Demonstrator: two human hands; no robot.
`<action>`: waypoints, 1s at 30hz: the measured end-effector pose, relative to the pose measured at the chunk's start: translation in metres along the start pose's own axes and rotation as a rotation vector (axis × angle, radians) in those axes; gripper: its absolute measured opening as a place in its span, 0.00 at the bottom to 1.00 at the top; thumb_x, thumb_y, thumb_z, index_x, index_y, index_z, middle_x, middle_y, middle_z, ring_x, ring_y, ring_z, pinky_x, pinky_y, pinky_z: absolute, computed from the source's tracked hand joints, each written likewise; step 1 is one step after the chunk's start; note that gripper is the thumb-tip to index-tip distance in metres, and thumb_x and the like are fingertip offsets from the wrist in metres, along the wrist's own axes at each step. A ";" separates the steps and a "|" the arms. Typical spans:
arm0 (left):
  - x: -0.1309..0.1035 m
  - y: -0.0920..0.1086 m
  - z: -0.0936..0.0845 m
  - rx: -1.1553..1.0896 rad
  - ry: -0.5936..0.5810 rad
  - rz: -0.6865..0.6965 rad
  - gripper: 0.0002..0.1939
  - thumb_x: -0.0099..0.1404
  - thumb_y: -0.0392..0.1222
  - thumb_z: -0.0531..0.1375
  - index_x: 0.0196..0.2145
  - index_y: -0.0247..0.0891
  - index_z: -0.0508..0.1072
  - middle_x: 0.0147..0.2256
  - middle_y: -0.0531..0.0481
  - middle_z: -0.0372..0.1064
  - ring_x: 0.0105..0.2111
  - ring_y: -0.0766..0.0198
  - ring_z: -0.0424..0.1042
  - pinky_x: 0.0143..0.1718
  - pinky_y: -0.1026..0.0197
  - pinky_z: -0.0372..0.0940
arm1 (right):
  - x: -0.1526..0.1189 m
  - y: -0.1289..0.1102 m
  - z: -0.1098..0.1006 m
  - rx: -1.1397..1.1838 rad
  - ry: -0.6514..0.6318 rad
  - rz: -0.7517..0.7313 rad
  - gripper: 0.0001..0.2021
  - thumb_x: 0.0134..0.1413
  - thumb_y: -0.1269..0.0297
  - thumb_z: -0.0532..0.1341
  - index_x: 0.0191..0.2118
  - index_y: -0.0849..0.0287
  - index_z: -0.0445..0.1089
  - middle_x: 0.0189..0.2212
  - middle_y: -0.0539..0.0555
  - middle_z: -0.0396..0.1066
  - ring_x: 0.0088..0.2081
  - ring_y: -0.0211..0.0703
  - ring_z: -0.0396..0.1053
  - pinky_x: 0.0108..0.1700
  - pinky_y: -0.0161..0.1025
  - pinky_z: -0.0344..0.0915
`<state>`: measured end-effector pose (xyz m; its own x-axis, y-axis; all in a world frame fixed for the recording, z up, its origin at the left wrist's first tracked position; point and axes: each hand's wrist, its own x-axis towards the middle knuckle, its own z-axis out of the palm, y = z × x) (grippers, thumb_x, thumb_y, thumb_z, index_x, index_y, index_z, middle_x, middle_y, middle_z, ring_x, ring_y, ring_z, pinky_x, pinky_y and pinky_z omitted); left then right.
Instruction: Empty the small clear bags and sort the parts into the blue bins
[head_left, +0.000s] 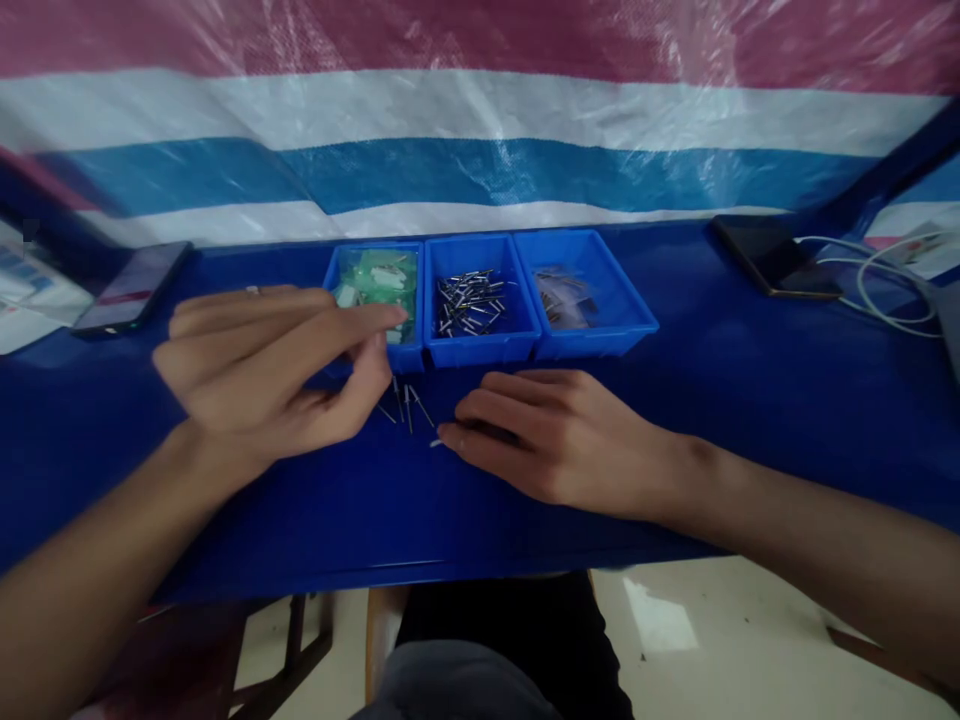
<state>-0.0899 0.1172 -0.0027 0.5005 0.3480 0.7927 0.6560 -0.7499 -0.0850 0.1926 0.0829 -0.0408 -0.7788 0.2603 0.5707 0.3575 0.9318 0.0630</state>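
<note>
My left hand (274, 365) hovers at the front of the left blue bin (416, 352), thumb and forefinger closed together; anything between them is too small or hidden to make out. That bin holds a green-tinted clear bag (375, 268) with pale pieces. Low over the table, my right hand (544, 430) has its fingers curled in. A small whitish piece (436, 443) shows at its fingertips, its kind unclear. Several thin metal rivets (407, 400) lie loose between the hands. Many more rivets (469, 300) fill the middle blue bin (484, 350).
The right blue bin (600, 345) contains clear bags of small parts (562, 295). A phone (135, 288) lies at the left; a dark device (776, 260) and white cable (870, 265) are at the right. A striped plastic sheet (480, 110) hangs behind the blue table (360, 530).
</note>
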 end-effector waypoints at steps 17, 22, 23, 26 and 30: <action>0.005 -0.004 0.008 0.032 0.005 0.256 0.14 0.72 0.29 0.67 0.49 0.46 0.84 0.29 0.59 0.83 0.28 0.60 0.84 0.30 0.59 0.81 | 0.011 0.016 -0.025 1.392 0.018 0.928 0.07 0.59 0.65 0.82 0.39 0.60 0.88 0.26 0.50 0.83 0.25 0.35 0.77 0.28 0.30 0.76; 0.005 -0.004 0.007 0.032 -0.019 0.241 0.16 0.73 0.29 0.66 0.51 0.47 0.84 0.30 0.59 0.83 0.30 0.59 0.85 0.31 0.57 0.83 | 0.009 0.019 -0.021 1.277 0.398 0.962 0.05 0.62 0.63 0.80 0.42 0.52 0.89 0.36 0.50 0.88 0.36 0.43 0.87 0.44 0.41 0.87; 0.004 -0.004 0.007 0.030 -0.018 0.240 0.16 0.72 0.29 0.66 0.51 0.47 0.84 0.30 0.60 0.83 0.30 0.60 0.86 0.32 0.57 0.84 | 0.010 0.018 -0.021 1.294 0.455 0.959 0.05 0.64 0.64 0.79 0.44 0.51 0.88 0.41 0.51 0.89 0.44 0.46 0.89 0.54 0.45 0.88; 0.004 -0.003 0.006 0.025 -0.017 0.228 0.16 0.72 0.28 0.66 0.50 0.47 0.84 0.29 0.60 0.83 0.30 0.60 0.85 0.34 0.57 0.84 | 0.012 0.014 -0.023 1.370 0.529 0.906 0.09 0.69 0.69 0.74 0.50 0.49 0.87 0.53 0.50 0.88 0.64 0.52 0.83 0.74 0.54 0.77; 0.005 -0.001 0.007 0.022 -0.012 0.239 0.14 0.71 0.28 0.67 0.48 0.45 0.85 0.29 0.59 0.82 0.29 0.62 0.85 0.32 0.61 0.81 | 0.010 0.010 -0.022 1.317 0.529 0.839 0.18 0.66 0.74 0.73 0.55 0.44 0.86 0.64 0.47 0.83 0.74 0.53 0.73 0.79 0.57 0.69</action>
<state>-0.0847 0.1233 -0.0030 0.6499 0.1689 0.7410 0.5302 -0.7993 -0.2829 0.1994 0.0898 -0.0166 -0.2561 0.9187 0.3008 -0.3091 0.2170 -0.9259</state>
